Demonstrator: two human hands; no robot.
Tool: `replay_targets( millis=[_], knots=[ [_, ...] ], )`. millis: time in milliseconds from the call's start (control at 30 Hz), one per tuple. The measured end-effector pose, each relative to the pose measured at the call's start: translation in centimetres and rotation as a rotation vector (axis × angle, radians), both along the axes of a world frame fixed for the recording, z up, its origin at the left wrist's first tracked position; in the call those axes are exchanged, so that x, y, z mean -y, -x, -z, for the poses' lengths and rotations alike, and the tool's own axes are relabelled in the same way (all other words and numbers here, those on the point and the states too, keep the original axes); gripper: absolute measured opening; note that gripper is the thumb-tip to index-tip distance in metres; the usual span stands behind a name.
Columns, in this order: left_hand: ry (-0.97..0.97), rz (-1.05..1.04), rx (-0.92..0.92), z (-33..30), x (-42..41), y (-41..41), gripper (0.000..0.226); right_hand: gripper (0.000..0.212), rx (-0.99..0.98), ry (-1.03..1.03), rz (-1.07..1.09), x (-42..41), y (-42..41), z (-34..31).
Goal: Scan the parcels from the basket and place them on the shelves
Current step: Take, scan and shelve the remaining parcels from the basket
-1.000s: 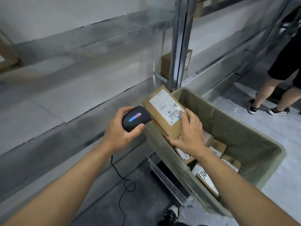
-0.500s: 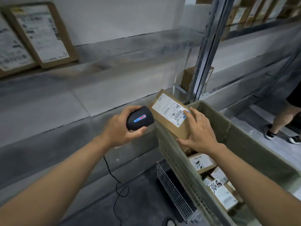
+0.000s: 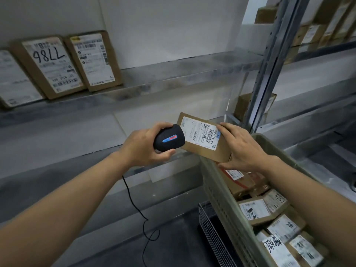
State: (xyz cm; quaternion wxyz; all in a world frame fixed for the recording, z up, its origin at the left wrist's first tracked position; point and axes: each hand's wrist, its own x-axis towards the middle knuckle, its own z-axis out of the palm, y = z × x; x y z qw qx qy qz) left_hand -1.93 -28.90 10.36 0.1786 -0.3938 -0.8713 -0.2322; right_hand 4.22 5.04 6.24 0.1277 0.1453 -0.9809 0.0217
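Note:
My left hand (image 3: 143,146) grips a black barcode scanner (image 3: 169,138) with a red and blue strip, its head right beside the label of a flat brown parcel (image 3: 204,140). My right hand (image 3: 243,149) holds that parcel by its right edge, thumb under it, above the near corner of the olive basket (image 3: 221,189). The parcel's white label faces up. Several more labelled brown parcels (image 3: 269,209) lie inside the basket.
Three labelled parcels (image 3: 73,62) lean against the wall on the upper metal shelf (image 3: 173,81) at left. More boxes (image 3: 317,29) fill the shelves past the steel upright (image 3: 269,60). The scanner's cable (image 3: 142,218) hangs to the floor beside a wire cart frame (image 3: 210,228).
My view has tilted upward, bringing the upper shelf and its parcels into sight. Both hands have risen with the scanner and the parcel, still held close together.

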Motion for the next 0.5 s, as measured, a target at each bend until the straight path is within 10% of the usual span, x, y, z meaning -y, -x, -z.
replay_targets(
  millis=[500],
  knots=[
    [0.279,0.155,-0.245,-3.0,1.8,0.9,0.074,0.129,0.029,-0.057,-0.07,0.0,2.2,-1.6]
  ],
)
